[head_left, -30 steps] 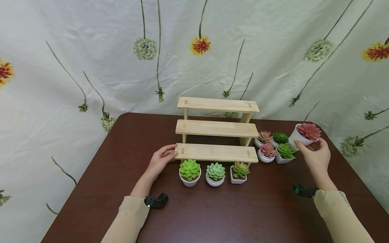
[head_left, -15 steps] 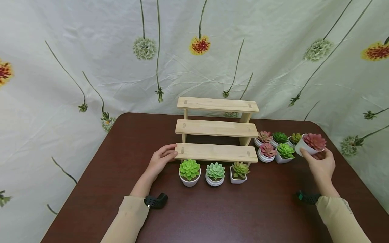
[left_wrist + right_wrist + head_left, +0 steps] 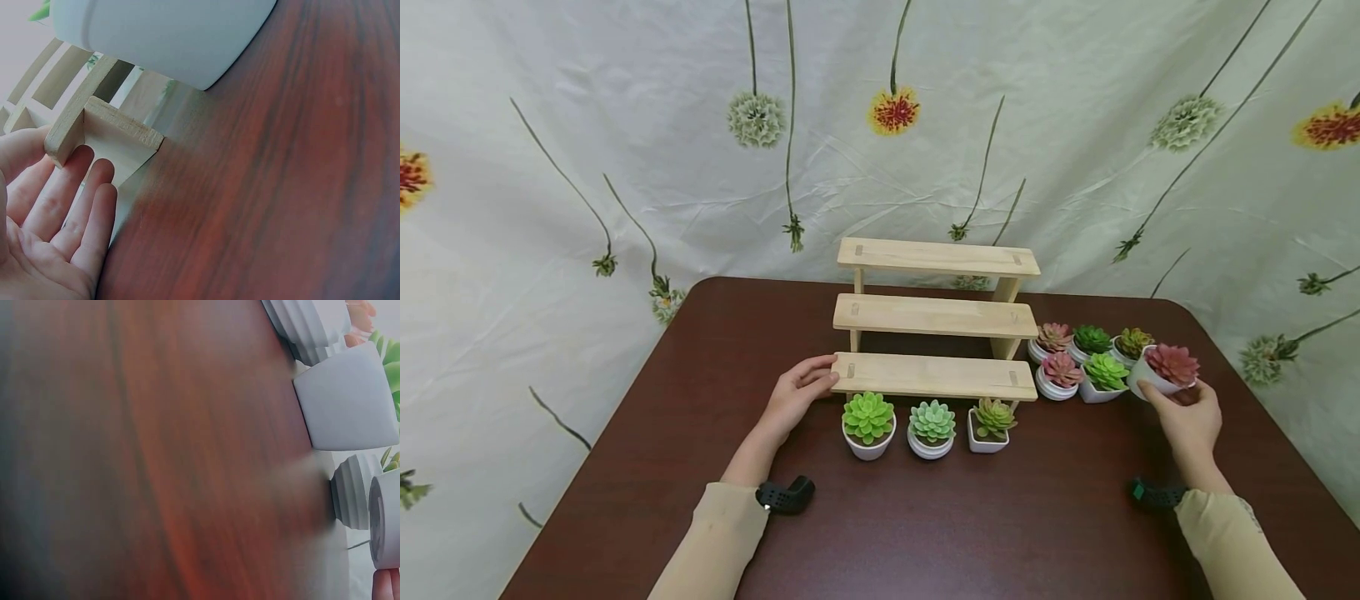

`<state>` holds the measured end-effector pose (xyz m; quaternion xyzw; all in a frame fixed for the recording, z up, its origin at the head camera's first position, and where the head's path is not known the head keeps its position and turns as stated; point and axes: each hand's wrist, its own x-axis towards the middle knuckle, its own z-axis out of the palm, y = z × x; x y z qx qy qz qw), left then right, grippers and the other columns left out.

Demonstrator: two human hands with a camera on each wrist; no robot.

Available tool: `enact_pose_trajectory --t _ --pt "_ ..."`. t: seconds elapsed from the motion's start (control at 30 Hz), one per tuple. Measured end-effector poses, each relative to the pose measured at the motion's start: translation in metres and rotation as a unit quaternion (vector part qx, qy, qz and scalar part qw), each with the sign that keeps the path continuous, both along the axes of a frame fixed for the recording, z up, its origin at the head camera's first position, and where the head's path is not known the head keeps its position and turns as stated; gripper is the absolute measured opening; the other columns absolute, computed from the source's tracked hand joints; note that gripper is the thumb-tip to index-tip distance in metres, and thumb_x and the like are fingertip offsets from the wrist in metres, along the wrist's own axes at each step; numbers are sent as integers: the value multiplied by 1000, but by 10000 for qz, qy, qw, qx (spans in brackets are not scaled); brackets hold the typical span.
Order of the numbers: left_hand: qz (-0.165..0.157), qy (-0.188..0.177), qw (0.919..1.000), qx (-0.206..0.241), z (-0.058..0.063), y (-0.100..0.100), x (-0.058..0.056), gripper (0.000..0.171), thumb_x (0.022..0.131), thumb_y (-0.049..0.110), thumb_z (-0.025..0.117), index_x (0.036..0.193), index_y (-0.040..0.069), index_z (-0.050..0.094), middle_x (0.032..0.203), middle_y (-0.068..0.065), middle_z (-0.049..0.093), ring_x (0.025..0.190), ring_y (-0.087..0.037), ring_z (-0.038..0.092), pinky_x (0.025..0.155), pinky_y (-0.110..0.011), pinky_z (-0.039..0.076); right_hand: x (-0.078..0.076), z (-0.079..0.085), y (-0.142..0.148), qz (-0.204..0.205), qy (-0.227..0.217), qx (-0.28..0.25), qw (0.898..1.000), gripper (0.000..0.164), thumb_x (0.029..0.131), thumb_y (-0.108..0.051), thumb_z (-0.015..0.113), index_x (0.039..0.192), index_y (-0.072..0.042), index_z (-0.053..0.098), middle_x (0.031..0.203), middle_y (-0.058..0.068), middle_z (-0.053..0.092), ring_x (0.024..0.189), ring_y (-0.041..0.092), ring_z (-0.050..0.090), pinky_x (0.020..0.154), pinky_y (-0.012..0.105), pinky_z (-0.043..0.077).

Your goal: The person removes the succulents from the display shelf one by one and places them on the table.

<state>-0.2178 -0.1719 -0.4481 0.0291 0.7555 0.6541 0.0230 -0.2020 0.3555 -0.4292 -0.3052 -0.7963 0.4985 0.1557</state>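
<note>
At the left end of the lowest board, my left hand (image 3: 797, 392) pinches the wooden three-step shelf (image 3: 934, 377). The left wrist view has the board's end (image 3: 65, 134) between my thumb and fingers (image 3: 59, 197). On the right, my right hand (image 3: 1191, 417) grips a red succulent (image 3: 1172, 365) in a white pot (image 3: 1150, 375), tilted rightward. In the right wrist view this pot (image 3: 386, 519) shows its underside, off the table; only a bit of finger (image 3: 384, 586) appears there. Beside it stand a bright green succulent (image 3: 1105, 373) and an olive one (image 3: 1132, 342).
Three potted succulents, bright green (image 3: 868, 421), pale green (image 3: 932, 423) and olive-red (image 3: 992, 421), line up before the shelf. Right of it cluster a pink one (image 3: 1062, 371), a reddish one (image 3: 1054, 337) and a dark green one (image 3: 1091, 339). A floral cloth (image 3: 685, 100) hangs behind the brown table (image 3: 925, 533).
My right hand moved the red succulent rightward, uncovering the olive one behind it, then lowered it and came slightly back left. My left hand has stayed on the shelf.
</note>
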Motion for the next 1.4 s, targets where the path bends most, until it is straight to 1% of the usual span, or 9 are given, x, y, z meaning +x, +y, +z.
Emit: enact_pose_trajectory --t 0.37,0.57,0.67,0.8,0.9,1.07,1.17,1.3,1.4 --pt "-29 -120 9999 64 4 0 0 42 92 19 64 130 6 54 121 -19 59 105 -18 59 87 -32 50 1 -9 3 170 -133 136 9997 81 77 -37 76 139 0 37 111 3 48 76 -4 43 57 6 39" --pt "-90 -121 9999 -29 24 5 9 41 93 12 60 131 0 52 121 -23 58 107 -24 58 88 -37 50 0 -14 2 200 -77 189 9996 79 77 -35 77 137 0 39 115 3 47 80 -2 44 60 8 38" --pt "-80 -119 9999 -89 31 7 13 40 93 12 60 131 -1 52 121 -23 58 108 -26 57 89 -37 50 0 -16 2 265 -142 299 9991 79 77 -36 77 137 0 39 120 7 46 88 6 46 63 10 38" --pt "-39 -62 10000 -43 16 4 6 42 92 20 63 130 4 54 119 -20 60 106 -22 59 88 -35 50 0 -18 1 349 -83 331 9988 76 77 -33 78 135 1 41 117 5 48 87 5 47 63 10 38" --pt "-15 -27 10000 -19 2 0 -1 43 90 24 65 129 7 55 119 -18 60 105 -19 59 87 -34 51 0 -17 1 389 -25 331 9987 75 77 -31 78 134 2 42 112 1 48 80 -2 43 62 9 38" --pt "-34 -2 10000 -9 2 1 -1 44 91 24 65 130 6 55 120 -18 60 107 -20 58 87 -34 50 1 -16 2 534 40 395 9978 70 77 -29 78 130 3 46 104 -5 49 78 -4 44 60 8 39" --pt "-27 -31 10000 -31 2 1 -1 44 90 25 65 130 7 55 119 -18 61 106 -19 59 86 -33 51 1 -14 4 713 87 482 9962 65 78 -29 78 126 3 50 102 -5 52 77 -3 46 60 8 41" --pt "32 -59 10000 -16 2 1 -1 42 90 25 66 128 9 57 117 -16 62 103 -16 60 84 -29 51 3 -11 4 985 -36 573 9935 71 79 -33 76 131 5 46 112 3 51 78 -6 44 60 7 40" --pt "76 -63 9999 24 3 1 0 41 89 25 66 127 11 58 116 -15 62 102 -15 60 84 -29 51 4 -9 5 1093 -40 540 9925 72 79 -35 76 130 5 45 105 -3 54 76 -8 46 60 8 42"
